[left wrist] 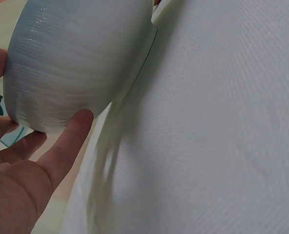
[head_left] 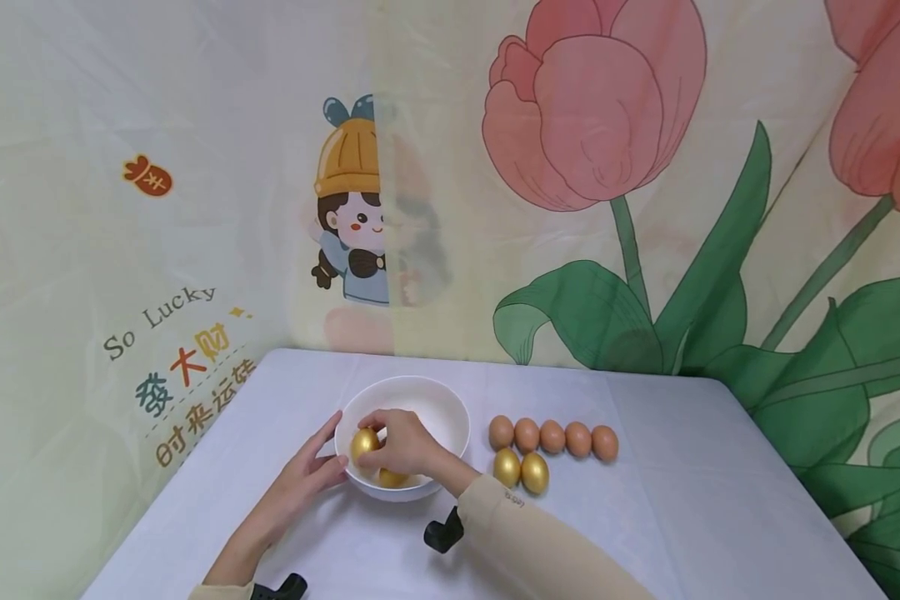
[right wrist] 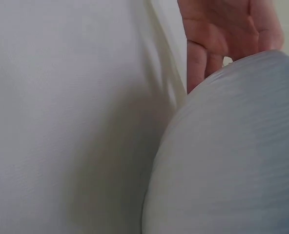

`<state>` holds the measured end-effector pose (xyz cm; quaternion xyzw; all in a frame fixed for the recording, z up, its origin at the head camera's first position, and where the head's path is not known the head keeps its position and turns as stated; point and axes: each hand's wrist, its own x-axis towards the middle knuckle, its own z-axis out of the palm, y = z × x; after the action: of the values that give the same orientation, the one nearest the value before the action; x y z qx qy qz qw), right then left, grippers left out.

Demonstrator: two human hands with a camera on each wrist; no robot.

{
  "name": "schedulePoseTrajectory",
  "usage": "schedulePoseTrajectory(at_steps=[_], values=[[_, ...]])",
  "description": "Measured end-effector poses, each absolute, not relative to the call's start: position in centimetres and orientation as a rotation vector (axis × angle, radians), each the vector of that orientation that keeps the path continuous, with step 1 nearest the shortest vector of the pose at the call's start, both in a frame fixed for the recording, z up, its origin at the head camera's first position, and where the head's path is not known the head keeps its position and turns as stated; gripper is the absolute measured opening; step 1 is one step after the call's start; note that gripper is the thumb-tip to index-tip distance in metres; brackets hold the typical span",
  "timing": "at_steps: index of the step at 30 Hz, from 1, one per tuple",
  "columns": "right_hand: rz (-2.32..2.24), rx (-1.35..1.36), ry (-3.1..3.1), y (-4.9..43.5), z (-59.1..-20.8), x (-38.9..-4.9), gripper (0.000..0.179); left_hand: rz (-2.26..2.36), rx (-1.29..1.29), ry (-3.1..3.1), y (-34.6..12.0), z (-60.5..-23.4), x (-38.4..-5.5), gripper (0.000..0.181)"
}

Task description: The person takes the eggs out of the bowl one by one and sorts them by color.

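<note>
A white bowl (head_left: 450, 417) stands on the table. Inside it are two golden eggs; my right hand (head_left: 405, 446) reaches over the rim and pinches the upper golden egg (head_left: 363, 443) between thumb and fingers. The lower golden egg (head_left: 392, 479) lies partly hidden by that hand and the bowl's near wall. At the bowl's left side, my left hand (head_left: 307, 471) touches the outside with spread, fairly straight fingers. The left wrist view shows a fingertip (left wrist: 83, 117) against the bowl's outer wall (left wrist: 81, 58). In the right wrist view the bowl's side (right wrist: 232, 146) hides its contents.
Right of the bowl, several brown eggs (head_left: 552, 437) form a row. Two more golden eggs, a left one (head_left: 506, 467) and a right one (head_left: 535, 473), lie just in front of that row. A white cloth (head_left: 645, 517) covers the table, and a printed curtain (head_left: 450, 167) hangs behind.
</note>
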<state>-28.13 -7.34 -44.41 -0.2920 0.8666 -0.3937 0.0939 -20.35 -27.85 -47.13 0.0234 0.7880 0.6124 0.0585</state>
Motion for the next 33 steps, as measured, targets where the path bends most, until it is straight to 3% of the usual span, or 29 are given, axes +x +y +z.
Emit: schedulePoseTrajectory(at_steps=[20, 33], values=[[-1.419, -0.860, 2.525, 4.3, -38.8, -26.3, 0.051, 1.840, 0.025, 2.411, -27.5, -47.4, -20.3, 0.081], [-1.462, -0.687, 2.613, 11.9, -38.8, -24.7, 0.052, 1.844, 0.033, 2.403, -27.3, -47.4, -20.5, 0.080]])
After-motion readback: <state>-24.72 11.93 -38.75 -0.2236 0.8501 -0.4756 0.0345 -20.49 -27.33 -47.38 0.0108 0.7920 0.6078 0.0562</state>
